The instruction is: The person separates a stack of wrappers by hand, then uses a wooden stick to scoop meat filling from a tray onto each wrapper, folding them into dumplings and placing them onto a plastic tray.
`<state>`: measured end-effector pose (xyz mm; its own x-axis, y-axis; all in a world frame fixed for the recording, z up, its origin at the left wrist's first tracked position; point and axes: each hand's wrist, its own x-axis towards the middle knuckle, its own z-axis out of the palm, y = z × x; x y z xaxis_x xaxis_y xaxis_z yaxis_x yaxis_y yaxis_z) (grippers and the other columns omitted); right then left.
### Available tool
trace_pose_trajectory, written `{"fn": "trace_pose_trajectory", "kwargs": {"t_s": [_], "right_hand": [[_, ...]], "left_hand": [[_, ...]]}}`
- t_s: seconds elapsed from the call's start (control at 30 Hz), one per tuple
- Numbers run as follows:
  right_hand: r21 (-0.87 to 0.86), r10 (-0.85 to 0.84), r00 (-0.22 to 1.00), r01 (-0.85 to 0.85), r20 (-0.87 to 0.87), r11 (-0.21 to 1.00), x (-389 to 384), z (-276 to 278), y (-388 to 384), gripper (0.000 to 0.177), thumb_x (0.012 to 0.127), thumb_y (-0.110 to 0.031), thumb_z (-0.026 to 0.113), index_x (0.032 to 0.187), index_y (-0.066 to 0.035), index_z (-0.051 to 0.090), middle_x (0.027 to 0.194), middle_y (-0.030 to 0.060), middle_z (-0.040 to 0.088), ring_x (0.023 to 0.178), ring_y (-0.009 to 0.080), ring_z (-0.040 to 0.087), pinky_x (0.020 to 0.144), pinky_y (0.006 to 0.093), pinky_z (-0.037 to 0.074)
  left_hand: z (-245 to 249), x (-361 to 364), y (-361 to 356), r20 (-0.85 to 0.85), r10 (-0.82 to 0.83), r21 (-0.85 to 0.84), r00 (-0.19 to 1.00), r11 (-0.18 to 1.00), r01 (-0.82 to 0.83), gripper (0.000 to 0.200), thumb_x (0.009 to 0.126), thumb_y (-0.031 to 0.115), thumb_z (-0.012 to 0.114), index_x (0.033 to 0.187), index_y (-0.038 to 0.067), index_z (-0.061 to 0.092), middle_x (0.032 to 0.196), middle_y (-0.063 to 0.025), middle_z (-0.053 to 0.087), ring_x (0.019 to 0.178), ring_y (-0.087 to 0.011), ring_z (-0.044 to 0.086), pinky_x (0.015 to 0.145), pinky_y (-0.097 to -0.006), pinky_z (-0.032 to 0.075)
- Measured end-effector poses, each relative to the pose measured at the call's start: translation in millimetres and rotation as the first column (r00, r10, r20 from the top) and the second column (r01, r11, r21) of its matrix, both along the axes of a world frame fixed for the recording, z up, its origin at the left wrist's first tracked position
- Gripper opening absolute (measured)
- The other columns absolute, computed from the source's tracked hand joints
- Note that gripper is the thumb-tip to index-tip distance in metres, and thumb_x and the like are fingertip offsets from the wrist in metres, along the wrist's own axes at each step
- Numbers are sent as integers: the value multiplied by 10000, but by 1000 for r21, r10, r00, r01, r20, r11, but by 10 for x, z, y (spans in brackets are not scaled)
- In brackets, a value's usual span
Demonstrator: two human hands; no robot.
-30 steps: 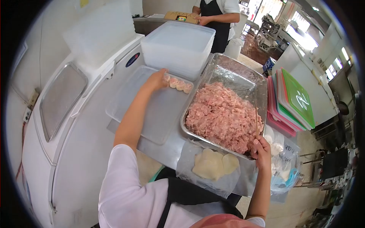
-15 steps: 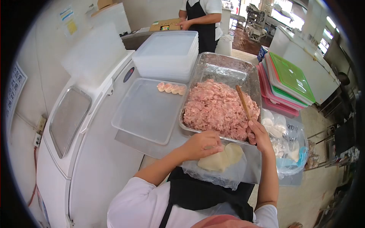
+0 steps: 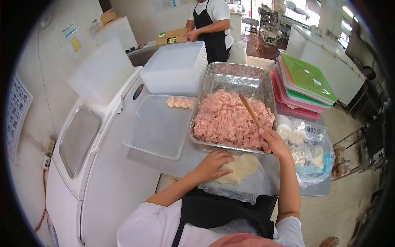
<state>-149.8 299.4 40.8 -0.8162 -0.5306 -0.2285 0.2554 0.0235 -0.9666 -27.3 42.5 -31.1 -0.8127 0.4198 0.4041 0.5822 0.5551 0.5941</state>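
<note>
back from the clear tray [image 3: 156,131] at nine o'clock, left hand [image 3: 214,166] touches dough wrappers [image 3: 235,172] at five o'clock, likely soft, best lifted by an edge; whether its fingers pinch, i cannot tell. right hand [image 3: 271,142] clamps the wooden stick [image 3: 249,109].
</note>
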Motion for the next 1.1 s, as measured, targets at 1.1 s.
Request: {"fn": "trace_pose_trajectory", "kwargs": {"t_s": [1.1], "right_hand": [[613, 667, 180, 614, -723, 498, 461, 157, 137, 244, 908, -299, 626, 746, -116, 620, 658, 69, 608, 603, 280, 637, 513, 403, 500]], "left_hand": [[142, 37, -282, 353, 16, 477, 936, 857, -195, 290, 816, -6, 686, 1077, 63, 579, 997, -51, 615, 948, -177, 606, 818, -312, 490]]}}
